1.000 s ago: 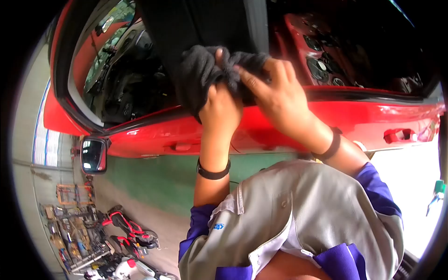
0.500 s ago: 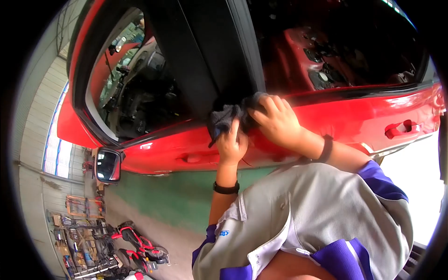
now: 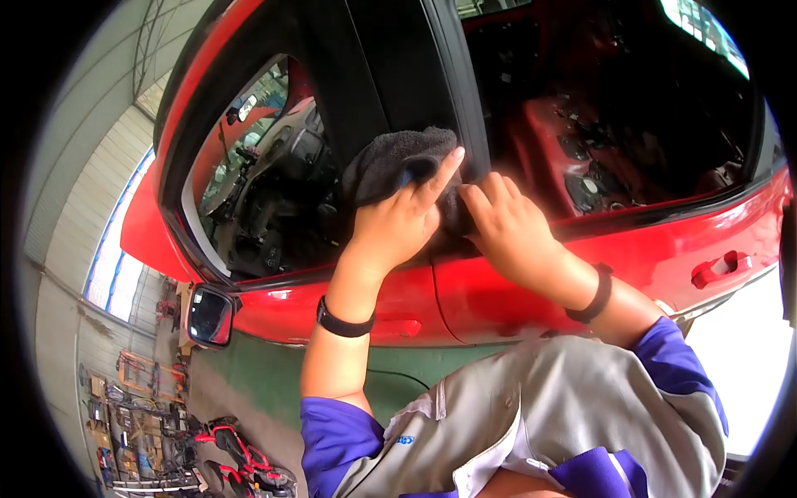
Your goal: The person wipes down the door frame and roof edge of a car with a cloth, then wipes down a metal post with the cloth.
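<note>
A dark grey cloth (image 3: 398, 158) lies bunched against the black pillar between the two window openings of a red car. My left hand (image 3: 398, 220) grips the cloth's lower side, its index finger stretched up and to the right. Beside it my right hand (image 3: 510, 220) has its fingers bent around the cloth's right end, just above the red door. How tightly the fingers close underneath is hidden.
The red door panel (image 3: 531, 282) runs across below my hands, with a door handle (image 3: 721, 270) at right. A side mirror (image 3: 210, 315) sticks out at left. Parts on shelving (image 3: 137, 423) and a red-and-black machine (image 3: 245, 452) stand at lower left.
My left hand has moved up and left with the cloth, which is now spread wider over the pillar. My right hand stays near the door's top edge. The view has shifted.
</note>
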`<action>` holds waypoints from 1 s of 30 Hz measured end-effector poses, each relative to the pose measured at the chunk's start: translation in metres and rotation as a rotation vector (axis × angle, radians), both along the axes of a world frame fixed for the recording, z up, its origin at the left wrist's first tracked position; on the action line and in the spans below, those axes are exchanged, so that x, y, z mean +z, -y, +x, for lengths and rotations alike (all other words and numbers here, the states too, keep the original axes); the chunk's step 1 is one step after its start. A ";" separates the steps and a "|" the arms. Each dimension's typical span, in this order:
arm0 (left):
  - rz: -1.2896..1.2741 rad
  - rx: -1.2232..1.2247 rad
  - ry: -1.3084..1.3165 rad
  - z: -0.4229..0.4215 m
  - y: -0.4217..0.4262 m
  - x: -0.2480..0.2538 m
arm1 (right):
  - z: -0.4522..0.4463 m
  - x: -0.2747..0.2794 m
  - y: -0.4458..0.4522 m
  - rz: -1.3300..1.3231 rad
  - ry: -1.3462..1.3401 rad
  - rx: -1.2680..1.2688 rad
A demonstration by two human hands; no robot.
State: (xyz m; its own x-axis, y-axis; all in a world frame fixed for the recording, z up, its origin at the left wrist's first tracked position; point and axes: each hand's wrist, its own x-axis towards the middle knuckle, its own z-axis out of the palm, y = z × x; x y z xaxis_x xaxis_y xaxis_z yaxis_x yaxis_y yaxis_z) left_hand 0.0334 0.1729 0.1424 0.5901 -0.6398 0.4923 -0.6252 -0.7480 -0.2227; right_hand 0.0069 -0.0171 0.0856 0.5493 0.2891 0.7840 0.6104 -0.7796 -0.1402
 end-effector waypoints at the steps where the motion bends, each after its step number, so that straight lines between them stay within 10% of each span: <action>1: -0.021 -0.008 0.013 0.002 0.001 0.009 | 0.001 0.007 0.002 0.002 0.018 0.001; 20: -0.078 -0.484 0.291 0.114 0.043 0.226 | 0.086 0.172 0.035 0.007 0.703 -0.309; 30: -0.130 -0.473 0.251 0.101 0.043 0.182 | 0.064 0.148 0.034 0.073 0.438 -0.091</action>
State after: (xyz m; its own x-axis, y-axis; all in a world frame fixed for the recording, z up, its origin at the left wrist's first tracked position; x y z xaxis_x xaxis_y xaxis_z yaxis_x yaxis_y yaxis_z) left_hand 0.1348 0.1295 0.3240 0.1071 -0.7313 0.6737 -0.8398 -0.4292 -0.3325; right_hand 0.0713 -0.0514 0.2336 0.1821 0.1901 0.9647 0.5537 -0.8306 0.0592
